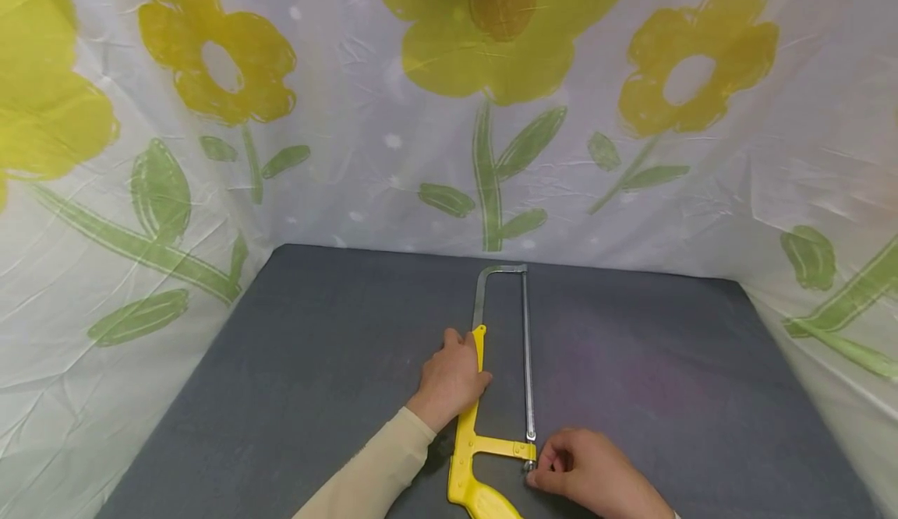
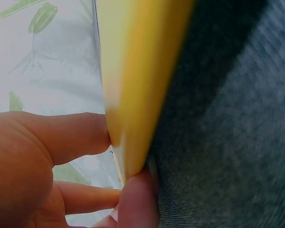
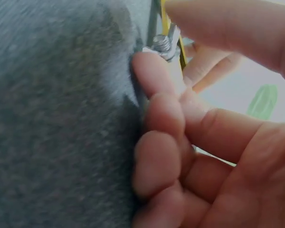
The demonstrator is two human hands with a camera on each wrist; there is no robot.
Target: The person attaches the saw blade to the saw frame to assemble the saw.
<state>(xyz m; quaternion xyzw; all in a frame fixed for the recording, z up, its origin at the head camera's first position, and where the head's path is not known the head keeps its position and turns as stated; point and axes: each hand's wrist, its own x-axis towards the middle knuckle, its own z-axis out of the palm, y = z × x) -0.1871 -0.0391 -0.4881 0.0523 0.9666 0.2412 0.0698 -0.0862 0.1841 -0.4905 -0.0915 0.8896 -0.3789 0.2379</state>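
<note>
A hacksaw (image 1: 464,445) with a yellow handle and frame lies on the dark tabletop, its grip toward me. Its silver front bow (image 1: 480,293) curves at the far end, and the thin blade (image 1: 528,355) runs along the right side. My left hand (image 1: 449,376) grips the yellow frame about midway, thumb on the inner side. At the near end of the blade, my right hand (image 1: 596,468) has thumb and index finger around a metal wing nut (image 3: 168,46) on a threaded bolt. The other right fingers are curled against the palm, close to the tabletop.
The dark grey tabletop (image 1: 323,332) reaches back to a white cloth (image 1: 337,192) printed with yellow flowers, which also hangs at both sides. The bow's far end lies close to the table's back edge.
</note>
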